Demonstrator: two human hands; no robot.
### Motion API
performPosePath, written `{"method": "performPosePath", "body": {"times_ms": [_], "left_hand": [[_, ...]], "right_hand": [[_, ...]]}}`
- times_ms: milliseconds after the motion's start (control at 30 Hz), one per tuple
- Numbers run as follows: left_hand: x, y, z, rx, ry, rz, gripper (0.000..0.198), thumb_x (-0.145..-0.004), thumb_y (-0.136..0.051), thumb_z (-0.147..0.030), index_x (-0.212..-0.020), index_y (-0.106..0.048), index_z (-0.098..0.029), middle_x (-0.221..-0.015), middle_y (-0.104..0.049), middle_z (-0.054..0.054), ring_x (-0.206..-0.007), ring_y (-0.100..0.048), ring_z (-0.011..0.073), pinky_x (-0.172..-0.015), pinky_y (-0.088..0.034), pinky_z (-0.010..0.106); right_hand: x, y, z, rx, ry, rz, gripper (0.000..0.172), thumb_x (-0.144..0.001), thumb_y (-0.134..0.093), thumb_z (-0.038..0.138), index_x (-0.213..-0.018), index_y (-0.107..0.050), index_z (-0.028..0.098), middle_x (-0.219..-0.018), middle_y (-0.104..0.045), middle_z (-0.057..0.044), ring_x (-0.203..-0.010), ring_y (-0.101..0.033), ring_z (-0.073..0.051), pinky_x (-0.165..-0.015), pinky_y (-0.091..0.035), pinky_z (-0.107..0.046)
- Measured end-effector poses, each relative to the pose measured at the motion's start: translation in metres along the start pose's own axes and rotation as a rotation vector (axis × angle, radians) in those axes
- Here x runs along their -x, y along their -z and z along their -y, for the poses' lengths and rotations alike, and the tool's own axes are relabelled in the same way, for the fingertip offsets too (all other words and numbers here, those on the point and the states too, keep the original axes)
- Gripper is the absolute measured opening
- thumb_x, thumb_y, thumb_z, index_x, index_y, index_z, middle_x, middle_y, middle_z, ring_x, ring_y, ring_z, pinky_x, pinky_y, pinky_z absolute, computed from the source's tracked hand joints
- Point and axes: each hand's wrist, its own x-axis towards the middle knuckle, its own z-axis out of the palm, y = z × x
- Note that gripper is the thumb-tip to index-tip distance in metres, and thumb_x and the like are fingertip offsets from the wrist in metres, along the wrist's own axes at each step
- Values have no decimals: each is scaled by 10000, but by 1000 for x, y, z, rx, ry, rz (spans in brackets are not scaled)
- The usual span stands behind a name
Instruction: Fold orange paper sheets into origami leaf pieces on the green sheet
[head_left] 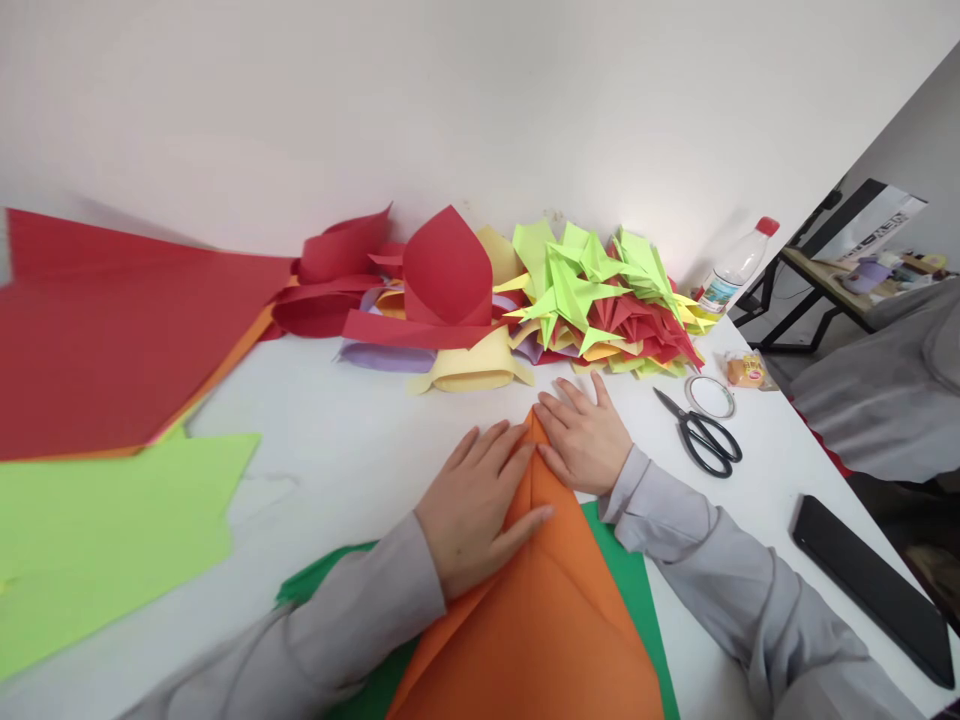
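Note:
An orange sheet of paper [540, 610], folded to a point at its far end, lies in front of me with a crease down its middle. Under it, green paper [626, 575] shows on both sides. My left hand [484, 505] rests flat on the left flap near the tip, fingers stretched out. On the other side of the tip, my right hand [585, 435] presses down with its fingers spread. Both hands touch the orange paper without wrapping around it. My left forearm hides part of the green paper.
Large red sheets [142, 340] and lime green paper [112, 530] lie at left. Rolled and folded paper shapes [450, 270] line the wall. Scissors [701, 435], a tape roll [710, 397], a snack packet [745, 371], a bottle [731, 270] and a black phone-like slab [870, 585] are at right. A person in grey [892, 380] sits beyond.

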Motion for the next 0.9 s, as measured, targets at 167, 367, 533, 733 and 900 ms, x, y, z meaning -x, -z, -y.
{"method": "performPosePath", "body": {"times_ms": [167, 367, 533, 733, 900], "left_hand": [[-3, -4, 10, 32, 0, 31, 712, -875, -317, -597, -1382, -393, -103, -1462, -401, 152, -1383, -283, 304, -1127, -193, 488], [-3, -13, 16, -1, -51, 79, 783, -867, -292, -639, -1423, -333, -89, -1501, -333, 147, -1396, -245, 323, -1124, -153, 510], [-3, -12, 15, -19, -66, 83, 777, -867, -287, -650, -1418, -356, -106, -1506, -323, 143, -1397, -235, 336, -1122, -139, 529], [-4, -6, 13, -10, -76, 133, 784, -874, -291, -640, -1409, -364, -72, -1495, -330, 171, -1391, -242, 357, -1103, -174, 559], [-3, -8, 13, 0, -76, 104, 781, -873, -303, -638, -1412, -358, -75, -1495, -335, 165, -1395, -231, 356, -1110, -152, 561]], "right_hand": [[-2, 4, 1, 42, 32, -8, 475, -922, -404, 371, -1291, -524, 98, -1329, -540, -147, -1302, -354, -351, -1100, -97, -640], [-5, 6, -1, 88, 64, -15, 452, -935, -382, 362, -1255, -557, 94, -1279, -575, -144, -1274, -385, -350, -1109, -99, -630], [-5, 3, -3, 81, 54, -24, 438, -939, -385, 346, -1251, -558, 91, -1283, -573, -142, -1261, -398, -348, -1103, -114, -639], [-5, 1, -3, 65, 49, -41, 430, -937, -392, 349, -1244, -567, 104, -1274, -582, -146, -1256, -409, -334, -1102, -122, -636], [-5, 1, -2, 64, 48, -28, 442, -940, -379, 345, -1256, -556, 92, -1295, -568, -149, -1266, -399, -336, -1102, -118, -634]]}}
